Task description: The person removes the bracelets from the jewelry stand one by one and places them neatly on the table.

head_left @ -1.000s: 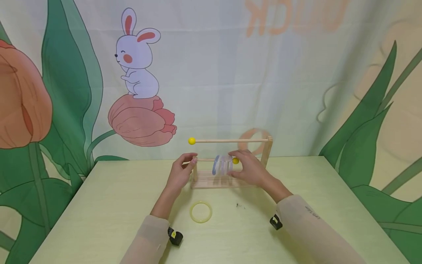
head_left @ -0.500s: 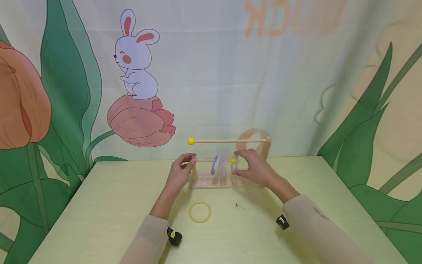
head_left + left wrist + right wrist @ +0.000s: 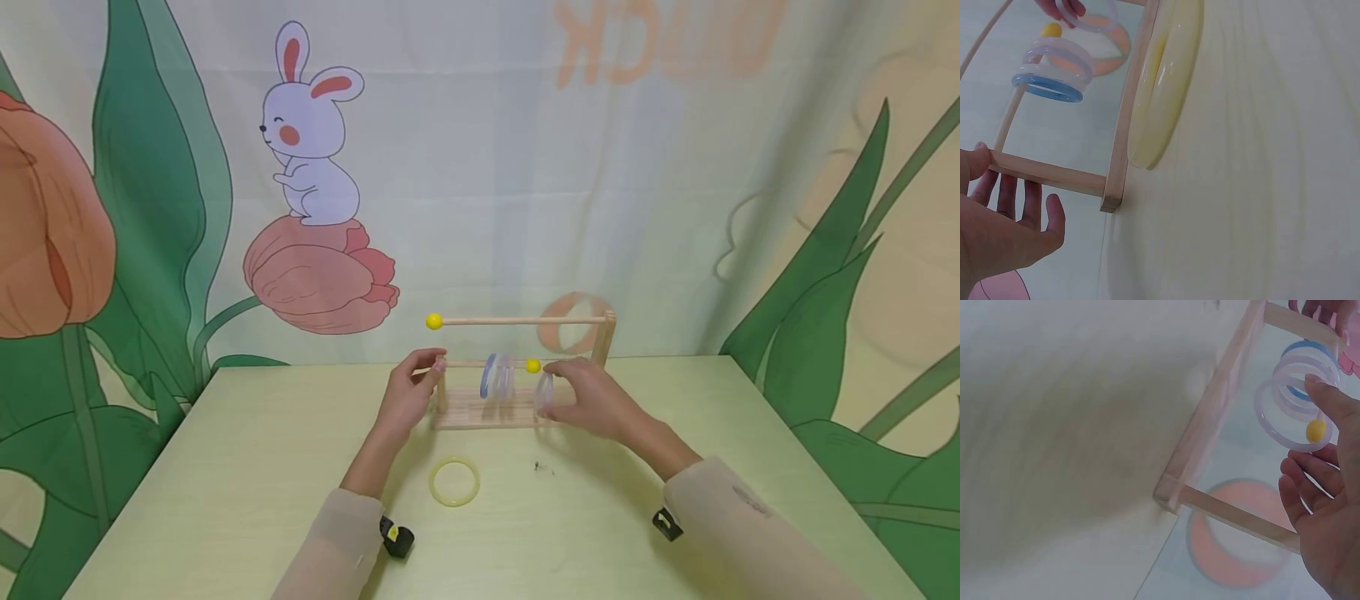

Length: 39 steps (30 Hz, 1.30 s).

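Note:
In the head view a wooden rack (image 3: 480,421) with two rods stands at the back of the table. My left hand (image 3: 408,390) grips the top of its left post, thumb on one side and fingers on the other. Around the lower rod hang a blue ring (image 3: 1060,97) and several white and pale purple rings, short of the yellow ball (image 3: 533,366) at its end. My right hand (image 3: 600,400) pinches a pale purple ring (image 3: 1260,415) between thumb and fingers, just right of that ball and apart from the rod.
A translucent yellow ring (image 3: 453,502) lies flat on the table (image 3: 225,500) before the rack. The upper rod (image 3: 517,320) runs left from the right post (image 3: 603,342) to another yellow ball. Behind hangs a printed curtain (image 3: 480,167).
My right hand has drawn one pale purple ring rightward along the lower rod and past the yellow ball, then slightly down. The left hand has stayed on the post.

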Each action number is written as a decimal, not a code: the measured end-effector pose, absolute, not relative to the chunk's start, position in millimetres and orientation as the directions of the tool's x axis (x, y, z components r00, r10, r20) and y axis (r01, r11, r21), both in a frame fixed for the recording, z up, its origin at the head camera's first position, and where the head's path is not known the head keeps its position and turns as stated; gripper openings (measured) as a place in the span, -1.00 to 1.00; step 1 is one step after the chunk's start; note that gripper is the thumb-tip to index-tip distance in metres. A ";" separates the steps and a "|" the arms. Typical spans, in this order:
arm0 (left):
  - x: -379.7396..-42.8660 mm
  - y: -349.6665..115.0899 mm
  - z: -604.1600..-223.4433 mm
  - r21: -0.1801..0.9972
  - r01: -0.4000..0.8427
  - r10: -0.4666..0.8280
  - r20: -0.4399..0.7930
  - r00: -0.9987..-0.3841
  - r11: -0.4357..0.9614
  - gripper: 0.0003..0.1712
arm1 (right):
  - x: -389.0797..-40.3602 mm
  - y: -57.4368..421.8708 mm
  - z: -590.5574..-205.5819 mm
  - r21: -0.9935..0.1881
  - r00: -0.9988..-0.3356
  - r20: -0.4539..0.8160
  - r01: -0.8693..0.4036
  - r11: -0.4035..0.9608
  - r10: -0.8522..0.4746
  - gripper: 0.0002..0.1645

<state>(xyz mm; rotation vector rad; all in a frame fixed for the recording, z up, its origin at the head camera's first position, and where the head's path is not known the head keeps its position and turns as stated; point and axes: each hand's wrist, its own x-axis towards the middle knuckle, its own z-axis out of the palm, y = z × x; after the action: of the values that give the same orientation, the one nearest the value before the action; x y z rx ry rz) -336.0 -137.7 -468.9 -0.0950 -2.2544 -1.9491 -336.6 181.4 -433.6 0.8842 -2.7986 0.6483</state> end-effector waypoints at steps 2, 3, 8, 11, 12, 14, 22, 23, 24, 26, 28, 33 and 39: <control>-335.7 -137.8 -469.0 0.978 0.150 -0.052 0.159 -0.986 0.146 -0.65 | -332.1 183.2 -437.2 -0.367 -0.814 0.248 -0.581 0.727 -0.525 -0.17; -335.7 -137.9 -468.9 0.978 0.150 -0.052 0.159 -0.986 0.146 -0.65 | -329.9 183.7 -439.0 -0.372 -0.812 0.249 -0.583 0.722 -0.528 -0.17; -336.0 -138.3 -469.0 0.977 0.151 -0.054 0.161 -0.986 0.148 -0.65 | -319.5 183.1 -448.6 -0.430 -0.802 0.252 -0.595 0.679 -0.542 -0.18; -336.6 -138.4 -469.5 0.977 0.149 -0.052 0.158 -0.986 0.150 -0.65 | -315.6 180.4 -456.6 -0.485 -0.790 0.250 -0.603 0.633 -0.560 -0.20; -336.4 -138.3 -469.2 0.977 0.149 -0.051 0.158 -0.986 0.149 -0.65 | -314.4 179.1 -459.0 -0.506 -0.787 0.246 -0.602 0.618 -0.566 -0.21; -337.0 -138.4 -469.4 0.977 0.153 -0.048 0.162 -0.986 0.149 -0.63 | -312.8 176.4 -463.7 -0.539 -0.781 0.239 -0.601 0.590 -0.577 -0.22; -337.7 -138.6 -470.0 0.976 0.163 -0.047 0.171 -0.984 0.143 -0.63 | -305.0 163.8 -472.9 -0.643 -0.780 0.199 -0.561 0.522 -0.593 -0.19; -337.7 -138.4 -470.1 0.976 0.162 -0.047 0.170 -0.984 0.143 -0.64 | -304.1 162.3 -473.6 -0.654 -0.783 0.195 -0.553 0.516 -0.591 -0.19; -337.8 -138.3 -470.5 0.976 0.160 -0.048 0.169 -0.985 0.146 -0.64 | -303.4 161.1 -474.8 -0.664 -0.786 0.190 -0.544 0.513 -0.589 -0.20; -337.7 -138.6 -470.4 0.977 0.157 -0.050 0.166 -0.985 0.147 -0.64 | -302.6 158.3 -477.7 -0.683 -0.790 0.177 -0.528 0.505 -0.587 -0.23; -337.9 -138.5 -470.5 0.976 0.156 -0.051 0.166 -0.985 0.149 -0.64 | -302.1 156.2 -481.5 -0.704 -0.798 0.164 -0.506 0.498 -0.580 -0.26; -337.0 -138.1 -469.5 0.976 0.154 -0.051 0.164 -0.985 0.152 -0.64 | -300.8 152.7 -489.8 -0.751 -0.814 0.147 -0.462 0.472 -0.562 -0.32; -337.2 -138.0 -469.4 0.975 0.152 -0.052 0.163 -0.985 0.159 -0.60 | -297.3 149.0 -490.9 -0.746 -0.803 0.153 -0.476 0.465 -0.576 -0.32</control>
<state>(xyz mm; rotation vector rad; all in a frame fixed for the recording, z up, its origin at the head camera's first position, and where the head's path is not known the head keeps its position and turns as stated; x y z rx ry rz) -337.2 -138.0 -469.4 -0.0988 -2.2660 -1.9377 -297.3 149.0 -490.9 1.0073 -2.7907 1.3572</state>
